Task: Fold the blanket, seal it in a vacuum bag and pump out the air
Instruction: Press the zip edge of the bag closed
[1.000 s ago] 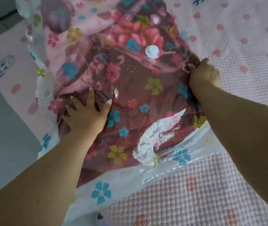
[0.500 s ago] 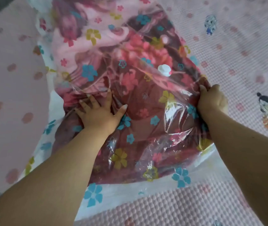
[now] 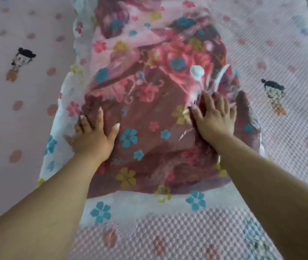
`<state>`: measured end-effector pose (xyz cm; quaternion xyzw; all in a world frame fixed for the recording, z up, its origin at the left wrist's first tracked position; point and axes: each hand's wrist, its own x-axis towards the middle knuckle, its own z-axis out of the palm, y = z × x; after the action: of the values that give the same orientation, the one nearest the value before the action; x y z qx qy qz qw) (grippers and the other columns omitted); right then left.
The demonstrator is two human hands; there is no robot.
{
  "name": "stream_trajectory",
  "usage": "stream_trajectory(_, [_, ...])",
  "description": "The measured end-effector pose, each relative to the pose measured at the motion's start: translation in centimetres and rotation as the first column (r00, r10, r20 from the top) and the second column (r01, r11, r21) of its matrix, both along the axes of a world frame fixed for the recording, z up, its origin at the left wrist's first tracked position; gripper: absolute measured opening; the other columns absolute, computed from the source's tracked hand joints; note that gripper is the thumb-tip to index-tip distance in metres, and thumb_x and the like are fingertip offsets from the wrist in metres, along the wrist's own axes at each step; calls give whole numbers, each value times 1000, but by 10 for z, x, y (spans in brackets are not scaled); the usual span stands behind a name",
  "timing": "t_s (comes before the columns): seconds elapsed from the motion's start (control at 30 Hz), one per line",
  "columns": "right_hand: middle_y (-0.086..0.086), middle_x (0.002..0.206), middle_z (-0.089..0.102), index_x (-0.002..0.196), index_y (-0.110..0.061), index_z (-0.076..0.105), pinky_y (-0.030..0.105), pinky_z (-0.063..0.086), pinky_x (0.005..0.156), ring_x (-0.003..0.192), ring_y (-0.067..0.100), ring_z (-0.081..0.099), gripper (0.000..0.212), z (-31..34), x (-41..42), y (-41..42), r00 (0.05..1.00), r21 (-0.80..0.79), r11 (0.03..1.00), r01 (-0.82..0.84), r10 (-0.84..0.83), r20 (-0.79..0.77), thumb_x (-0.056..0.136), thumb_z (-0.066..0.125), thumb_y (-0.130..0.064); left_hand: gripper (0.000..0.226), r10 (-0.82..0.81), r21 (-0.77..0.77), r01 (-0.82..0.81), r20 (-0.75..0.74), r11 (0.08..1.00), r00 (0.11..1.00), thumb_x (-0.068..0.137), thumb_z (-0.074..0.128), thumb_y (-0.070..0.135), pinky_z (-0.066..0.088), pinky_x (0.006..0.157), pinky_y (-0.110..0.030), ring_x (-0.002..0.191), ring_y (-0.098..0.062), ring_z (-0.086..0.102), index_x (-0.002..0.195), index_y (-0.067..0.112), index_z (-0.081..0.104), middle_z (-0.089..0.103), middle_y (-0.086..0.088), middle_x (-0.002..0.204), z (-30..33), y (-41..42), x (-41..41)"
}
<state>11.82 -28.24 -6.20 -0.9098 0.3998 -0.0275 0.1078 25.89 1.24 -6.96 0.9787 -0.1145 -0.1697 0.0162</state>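
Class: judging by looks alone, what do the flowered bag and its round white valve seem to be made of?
Bag: seemingly thin clear plastic film with printed flowers, glossy; it creases, glints, and shows the blanket through it. Valve: probably hard white plastic, smooth and opaque.

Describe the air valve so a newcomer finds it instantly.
Start at the flower-printed vacuum bag lying on the pink bed. Look just beyond the right hand pressing flat on it. The valve is the only solid white round cap there, raised, unlike the printed flowers.
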Motion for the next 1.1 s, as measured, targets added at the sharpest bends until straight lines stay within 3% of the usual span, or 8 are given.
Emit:
stream_trajectory(0.13, [5, 162, 7, 153, -34, 5, 51, -7, 117, 149, 23, 0, 84, -12, 8, 49, 981, 9, 993, -120, 120, -150, 80, -3, -75, 74, 81, -75, -83, -30, 994, 996, 88, 6, 70, 12, 113, -62, 143, -36, 17, 151, 35, -8, 13, -6, 160, -2, 42, -9])
stream_trajectory(0.4, [1, 163, 6, 155, -23, 9, 40, -7, 120, 149, 16, -4, 71, -14, -74, 108, 969, -19, 973, -229, 226, -97, 95, 14, -60, 64, 119, -205, -104, 61, 973, 991, 99, 33, 45, 28, 109, -56, 136, -37, 32, 150, 8, 23, 34, -19, 150, 2, 88, -92])
stream_trajectory(0.53, [9, 141, 50, 131, -11, 56, 36, 21, 114, 134, 29, 37, 43, 1, -109, 139, 941, 138, 989, -44, -5, 338, 95, 54, -33, 24, 161, -538, 48, 335, 841, 928, 91, 60, 22, 47, 74, -39, 93, -31, 53, 105, 2, 60, 59, -16, 100, 21, 76, -163])
stream_trajectory(0.63, [10, 112, 59, 102, -10, 65, 38, 35, 98, 111, 30, 49, 23, 2, -139, 143, 822, 241, 929, 282, -363, 438, 91, 59, -29, 29, 76, -663, -74, -26, 745, 997, 93, 51, 38, 39, 52, -27, 65, -18, 54, 74, 16, 54, 58, 1, 70, 25, 48, -211])
stream_trajectory(0.7, [6, 97, 58, 85, -15, 59, 38, 38, 90, 98, 26, 51, 23, 1, -150, 130, 742, 364, 807, 465, -579, 337, 93, 55, -35, 46, 202, -558, -443, -441, 702, 875, 91, 48, 52, 47, 57, -29, 60, -20, 60, 69, 13, 60, 64, 0, 63, 15, 29, -224])
stream_trajectory(0.83, [3, 62, 50, 61, -14, 46, 41, 44, 70, 70, 26, 52, 47, -5, -164, 111, 504, 674, 447, 588, -854, 126, 90, 57, -49, 51, 322, -149, -964, -921, 222, 217, 78, 69, 56, 55, 75, -37, 69, -24, 61, 84, 5, 62, 66, -12, 75, -3, -9, -229])
stream_trajectory(1.0, [11, 127, 59, 134, -13, 48, 45, 46, 100, 115, 33, 59, 93, -10, -190, 79, 68, 926, -83, 369, -991, -116, 68, 58, -78, 50, 260, -75, -995, -964, -63, 56, 77, 74, 50, 52, 79, -32, 91, -19, 61, 109, 14, 59, 62, -8, 105, -23, -43, -234])
stream_trajectory(1.1, [7, 97, 75, 108, -19, 64, 38, 59, 67, 87, 26, 73, 50, -15, -208, 48, 102, 985, -33, 167, -994, -51, 86, 52, -63, 45, 276, -103, -968, -960, -231, 37, 78, 76, 38, 51, 76, -27, 82, -13, 60, 110, 11, 58, 63, -4, 105, -33, -54, -232])
